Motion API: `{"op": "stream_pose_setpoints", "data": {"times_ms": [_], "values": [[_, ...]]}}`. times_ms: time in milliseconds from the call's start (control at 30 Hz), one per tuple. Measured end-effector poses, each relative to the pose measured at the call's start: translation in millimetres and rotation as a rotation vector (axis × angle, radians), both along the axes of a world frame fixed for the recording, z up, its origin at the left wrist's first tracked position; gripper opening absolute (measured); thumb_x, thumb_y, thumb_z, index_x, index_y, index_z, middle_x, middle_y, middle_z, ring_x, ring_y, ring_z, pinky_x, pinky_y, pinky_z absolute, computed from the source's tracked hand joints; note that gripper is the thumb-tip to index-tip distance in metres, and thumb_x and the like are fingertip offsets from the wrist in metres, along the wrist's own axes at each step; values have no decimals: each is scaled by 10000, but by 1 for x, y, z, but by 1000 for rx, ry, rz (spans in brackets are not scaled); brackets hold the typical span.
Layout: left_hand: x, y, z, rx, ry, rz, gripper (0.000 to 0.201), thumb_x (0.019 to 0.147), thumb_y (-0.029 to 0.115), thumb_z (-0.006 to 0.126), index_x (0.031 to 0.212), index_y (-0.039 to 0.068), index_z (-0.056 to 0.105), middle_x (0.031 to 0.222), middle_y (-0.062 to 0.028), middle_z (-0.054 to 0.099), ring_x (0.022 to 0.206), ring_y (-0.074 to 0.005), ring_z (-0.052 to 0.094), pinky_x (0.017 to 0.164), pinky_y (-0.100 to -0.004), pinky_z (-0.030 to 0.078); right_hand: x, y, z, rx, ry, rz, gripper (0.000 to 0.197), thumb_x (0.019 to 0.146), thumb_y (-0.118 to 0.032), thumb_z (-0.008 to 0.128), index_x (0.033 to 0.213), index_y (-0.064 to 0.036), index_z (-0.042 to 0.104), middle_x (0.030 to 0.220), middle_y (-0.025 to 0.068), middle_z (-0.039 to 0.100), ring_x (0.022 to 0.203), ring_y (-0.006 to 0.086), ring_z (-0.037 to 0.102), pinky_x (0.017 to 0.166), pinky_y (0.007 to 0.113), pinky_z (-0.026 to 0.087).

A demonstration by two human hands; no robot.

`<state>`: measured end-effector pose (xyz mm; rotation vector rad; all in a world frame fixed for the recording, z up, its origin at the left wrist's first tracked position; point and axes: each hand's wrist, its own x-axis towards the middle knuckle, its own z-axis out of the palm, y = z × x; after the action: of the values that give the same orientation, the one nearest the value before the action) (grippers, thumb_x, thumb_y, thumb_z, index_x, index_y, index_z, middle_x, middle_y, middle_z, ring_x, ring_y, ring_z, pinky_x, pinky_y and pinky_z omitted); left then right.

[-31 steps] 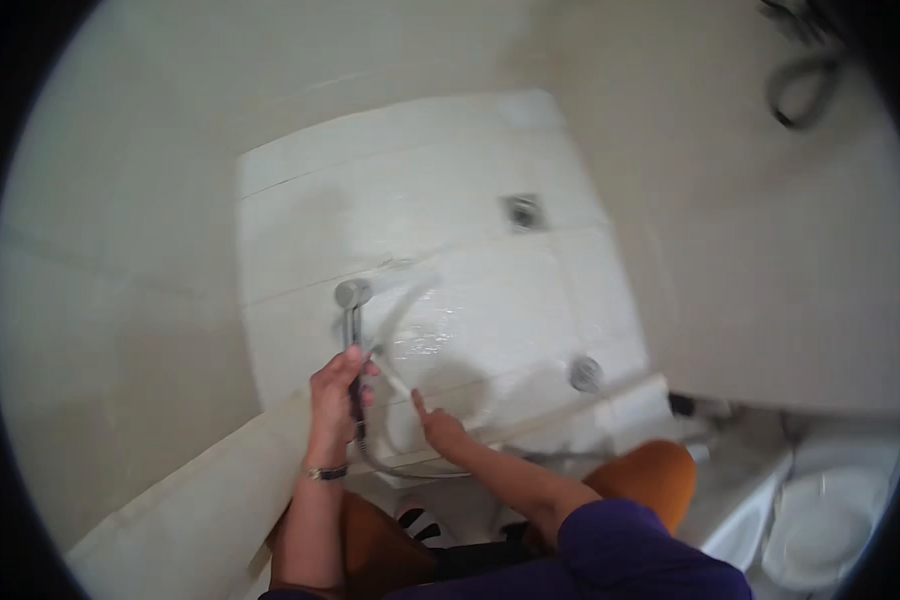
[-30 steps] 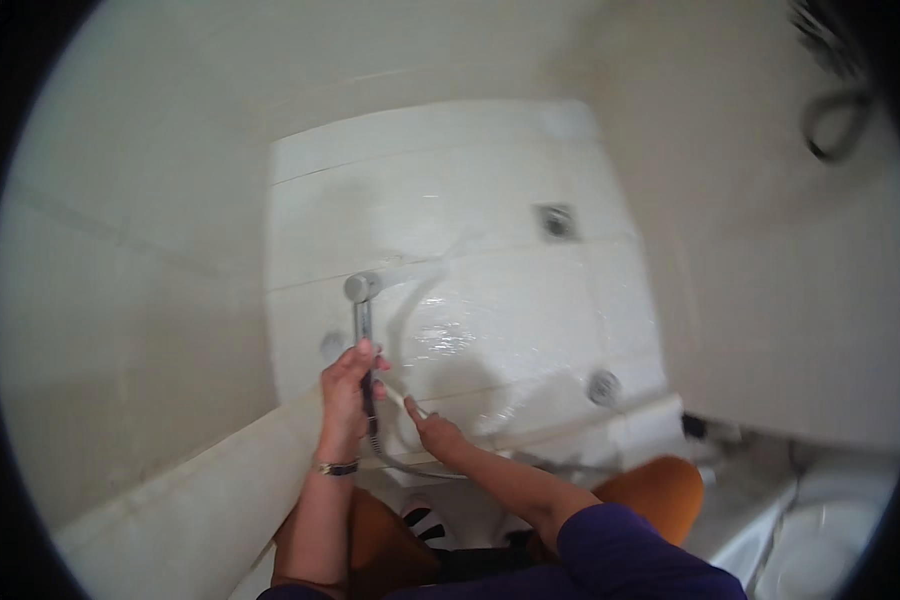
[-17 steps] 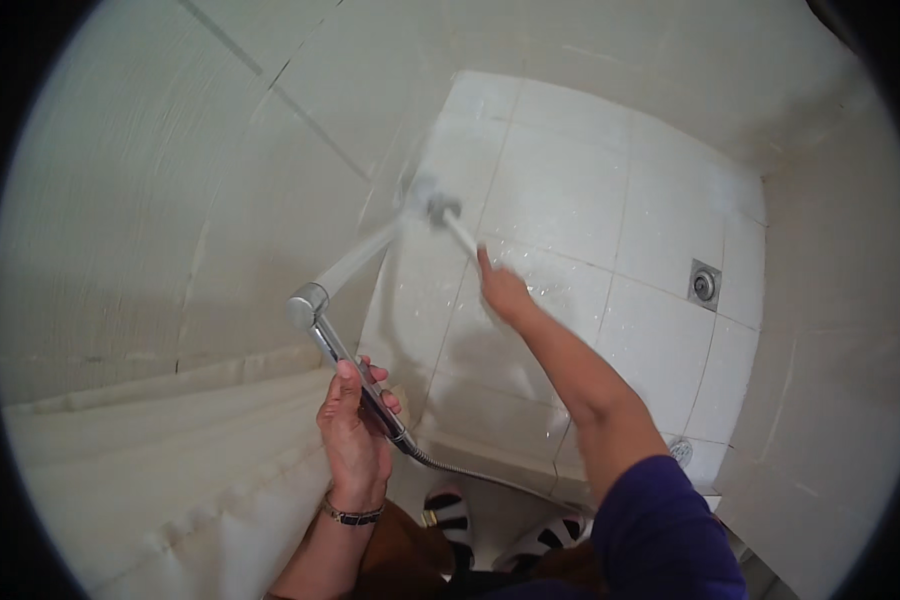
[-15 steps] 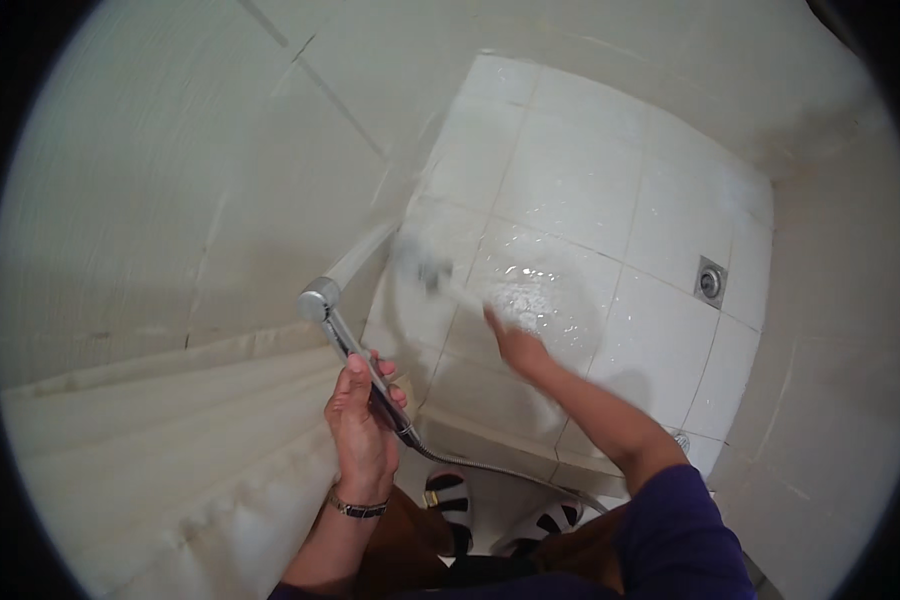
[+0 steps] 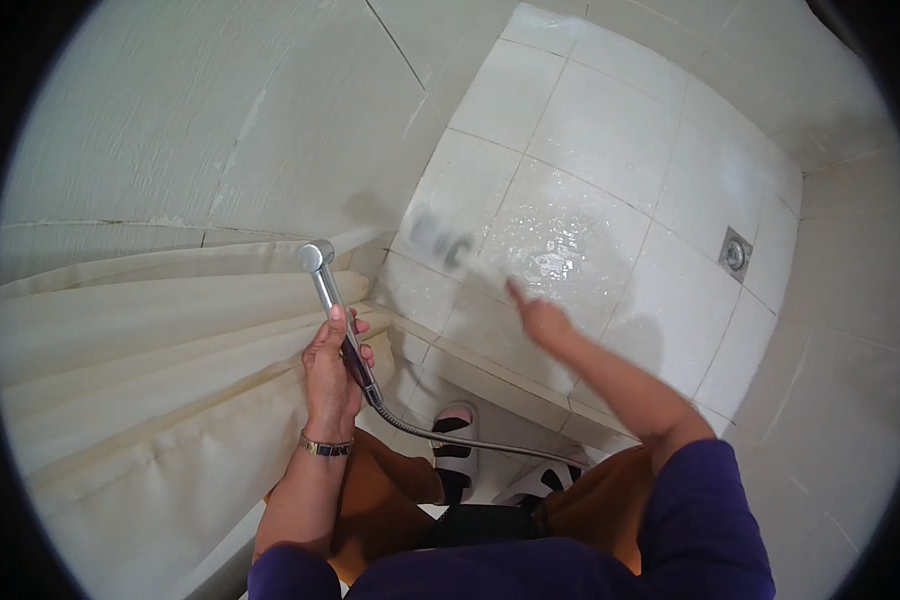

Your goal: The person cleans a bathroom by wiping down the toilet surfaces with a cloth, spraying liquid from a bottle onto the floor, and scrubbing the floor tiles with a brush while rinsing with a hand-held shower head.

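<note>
My left hand [image 5: 330, 372] is wrapped round the handle of a chrome hand shower [image 5: 326, 288], thumb along its upper side. From its head a faint water stream runs right, toward the wet white tiled floor [image 5: 595, 120]. A flexible metal hose [image 5: 470, 440] trails from the handle's lower end to the right, past my feet. My right hand [image 5: 548, 322] is closed on the pale handle of a scrub brush [image 5: 454, 248]. Motion smears the brush; its greyish head is over the tiles near the left wall, so contact is hard to judge.
A square metal drain [image 5: 736, 254] is set in the floor at the right. A cream shower curtain [image 5: 170, 350] hangs at the left, close to my left arm. A low tiled curb [image 5: 480, 375] separates the shower floor from my sandalled feet [image 5: 457, 450]. Tiled walls enclose the area.
The view has shifted, bringing more curtain and lap into sight. My left hand and the hand shower have moved left relative to the floor. The brush is blurred in both frames, over nearly the same tiles.
</note>
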<state>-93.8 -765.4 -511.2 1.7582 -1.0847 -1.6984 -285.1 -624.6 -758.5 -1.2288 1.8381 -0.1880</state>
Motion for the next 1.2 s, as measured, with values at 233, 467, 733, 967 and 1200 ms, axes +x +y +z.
{"op": "stream_pose_setpoints", "data": {"times_ms": [233, 467, 733, 967, 1200], "values": [[-44, -12, -10, -94, 119, -125, 389, 874, 408, 556, 991, 37, 554, 806, -43, 564, 550, -96, 513, 492, -234, 429, 41, 7, 13, -200, -38, 25, 721, 783, -46, 438, 1427, -217, 161, 774, 204, 589, 685, 347, 601, 616, 459, 489], [-39, 1, -14, -15, 80, -237, 372, 878, 381, 561, 985, 26, 580, 797, -49, 582, 519, -84, 506, 478, -194, 425, -104, 290, 92, 387, 88, 364, 764, 805, -67, 440, 1419, -373, 104, 750, 161, 568, 656, 301, 596, 593, 416, 478], [-50, -4, -13, -80, 95, -143, 382, 856, 396, 592, 967, 31, 584, 771, -38, 588, 502, -78, 492, 457, -207, 415, -20, 194, 47, 94, -3, 216, 734, 790, -51, 441, 1425, -285, 156, 671, 181, 553, 604, 320, 580, 546, 441, 457], [-48, -15, -15, -81, 108, -50, 429, 858, 431, 572, 992, 24, 555, 809, -54, 563, 517, -99, 492, 472, -230, 422, 14, -46, -16, -197, 94, 286, 672, 815, -18, 411, 1382, -344, 259, 859, 138, 581, 778, 303, 608, 644, 420, 499], [-81, -6, 6, -157, 290, -108, 393, 876, 399, 557, 987, 23, 560, 812, -60, 565, 513, -97, 482, 475, -229, 414, -191, -132, 28, -223, 370, -516, 687, 808, -30, 421, 1417, -237, 178, 912, 189, 596, 827, 332, 620, 672, 446, 507]]}}
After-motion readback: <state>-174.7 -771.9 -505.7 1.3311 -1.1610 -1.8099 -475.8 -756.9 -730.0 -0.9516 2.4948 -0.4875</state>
